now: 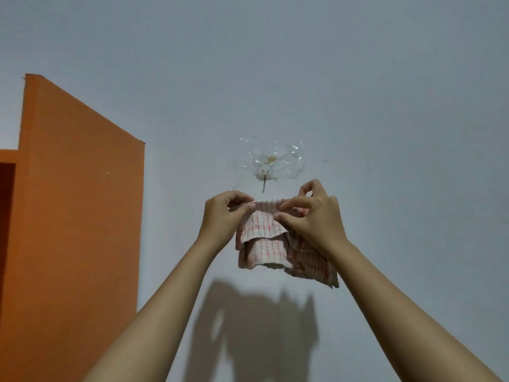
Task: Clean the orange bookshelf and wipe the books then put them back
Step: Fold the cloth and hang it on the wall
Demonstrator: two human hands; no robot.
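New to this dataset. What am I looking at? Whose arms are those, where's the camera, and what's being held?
There is no machine here: a person works with bare hands. The single picture comes from a wide-angle camera worn on their head, so the two arms reaching up from the bottom are their own. The left hand and right hand both pinch the top edge of a red-and-white checked cloth, held up in front of a pale wall. Just above the cloth a small hook is stuck to the wall under clear tape. On the left stands the side of the orange bookshelf. No books show in this view.
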